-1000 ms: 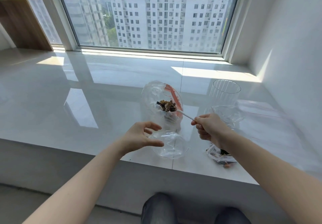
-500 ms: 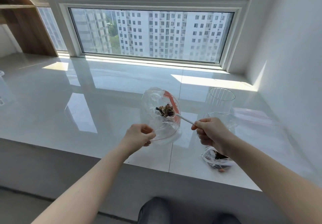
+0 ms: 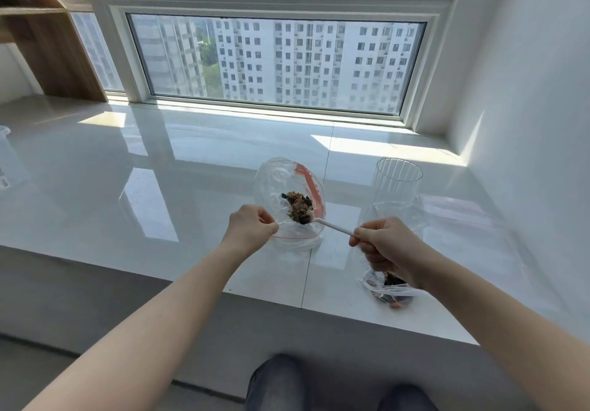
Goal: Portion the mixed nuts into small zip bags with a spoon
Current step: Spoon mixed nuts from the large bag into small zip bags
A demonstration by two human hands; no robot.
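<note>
My left hand (image 3: 250, 227) pinches the rim of a small clear zip bag (image 3: 297, 238) with a red seal line, holding its mouth apart above the white sill. My right hand (image 3: 384, 244) grips the handle of a white spoon (image 3: 333, 228). The spoon's bowl carries a heap of mixed nuts (image 3: 298, 207) and sits at the bag's mouth. Behind them stands a large clear bag (image 3: 281, 177) with a red zip strip. A filled small bag of nuts (image 3: 388, 292) lies on the sill under my right wrist.
A ribbed clear cup (image 3: 397, 182) stands right of the large bag, with flat empty zip bags (image 3: 463, 215) beside it. The white sill (image 3: 127, 187) ends in a front edge near my knees. A wall closes the right side; a wooden shelf (image 3: 48, 43) stands far left.
My left hand closed on the small bag's rim and lifted it open. The loaded spoon came down and toward me to the bag's mouth. The camera tilted up.
</note>
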